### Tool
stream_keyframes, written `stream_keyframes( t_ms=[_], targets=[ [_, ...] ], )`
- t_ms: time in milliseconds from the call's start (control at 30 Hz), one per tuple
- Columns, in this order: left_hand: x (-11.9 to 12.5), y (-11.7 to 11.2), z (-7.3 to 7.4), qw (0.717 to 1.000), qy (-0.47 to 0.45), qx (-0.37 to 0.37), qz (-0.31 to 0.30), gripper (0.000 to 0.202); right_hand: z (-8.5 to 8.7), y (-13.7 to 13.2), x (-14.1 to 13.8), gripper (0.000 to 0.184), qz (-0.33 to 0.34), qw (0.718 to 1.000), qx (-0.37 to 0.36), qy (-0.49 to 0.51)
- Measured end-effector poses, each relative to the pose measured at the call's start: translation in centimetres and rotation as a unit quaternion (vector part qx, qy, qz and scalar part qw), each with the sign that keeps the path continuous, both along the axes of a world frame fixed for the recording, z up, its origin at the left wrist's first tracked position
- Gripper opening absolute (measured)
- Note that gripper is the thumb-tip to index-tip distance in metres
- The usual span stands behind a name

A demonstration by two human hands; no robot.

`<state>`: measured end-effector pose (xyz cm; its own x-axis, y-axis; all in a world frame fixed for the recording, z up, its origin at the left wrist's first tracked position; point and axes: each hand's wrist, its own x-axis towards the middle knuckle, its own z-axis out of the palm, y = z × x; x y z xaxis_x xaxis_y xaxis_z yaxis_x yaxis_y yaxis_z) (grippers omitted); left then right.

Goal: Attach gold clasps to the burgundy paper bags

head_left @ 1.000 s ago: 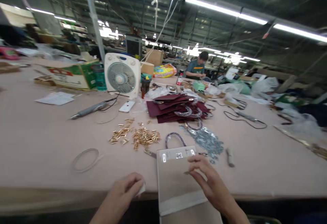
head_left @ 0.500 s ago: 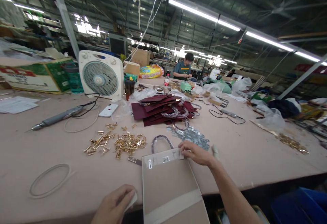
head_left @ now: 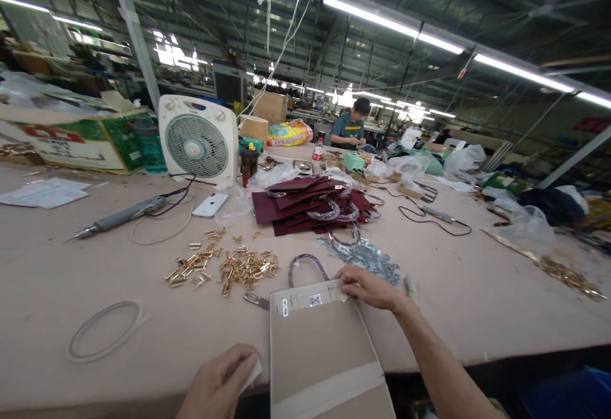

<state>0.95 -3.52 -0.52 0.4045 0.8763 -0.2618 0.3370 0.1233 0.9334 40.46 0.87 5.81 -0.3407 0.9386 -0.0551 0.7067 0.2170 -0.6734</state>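
A tan cardboard panel (head_left: pixel 324 342), with a strip of tape across its lower part, lies in front of me over the table's near edge. My right hand (head_left: pixel 360 286) is closed at the panel's top right corner, thumb and fingers pressed together there. Below left of the panel, my left hand (head_left: pixel 222 377) pinches a small flat white piece (head_left: pixel 251 374). From behind the panel's top edge rises a plastic-wrapped dark handle (head_left: pixel 305 258). A dark strap with a metal fitting (head_left: pixel 256 300) sticks out on the left. What lies beneath the panel is hidden.
Gold metal fittings (head_left: pixel 245 267) lie in a loose pile beyond the panel, beside grey metal plates (head_left: pixel 370 260). Farther back are stacked maroon bag pieces (head_left: pixel 300 205), a box fan (head_left: pixel 198 142), a phone (head_left: pixel 210 205) and an electric screwdriver (head_left: pixel 121 215). Another person (head_left: pixel 351 127) sits across the table.
The whole view has swung slightly left, so everything appears a little farther right. Both hands keep nearly the same place and grip beside the cardboard panel.
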Motion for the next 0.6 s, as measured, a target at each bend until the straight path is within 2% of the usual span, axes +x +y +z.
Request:
stream_keyframes(
  t_ms=[33,200,400,600],
  targets=[
    [0.0,0.0,0.0,1.000,-0.002,0.001,0.002,0.061,-0.1,-0.1,0.0,0.006,-0.002,1.000,-0.001,0.001],
    [0.1,-0.1,-0.2,1.000,-0.004,-0.011,0.020,0.064,-1.2,-0.1,0.3,0.018,-0.043,0.999,-0.019,0.005],
    [0.0,0.0,-0.8,0.999,-0.008,-0.034,0.007,0.078,-3.0,1.3,0.7,0.053,-0.103,0.974,-0.126,0.156],
    [-0.6,-0.2,0.2,0.999,-0.044,-0.024,-0.011,0.071,-4.0,1.7,0.5,0.048,-0.134,0.972,-0.120,0.150]
  ],
)
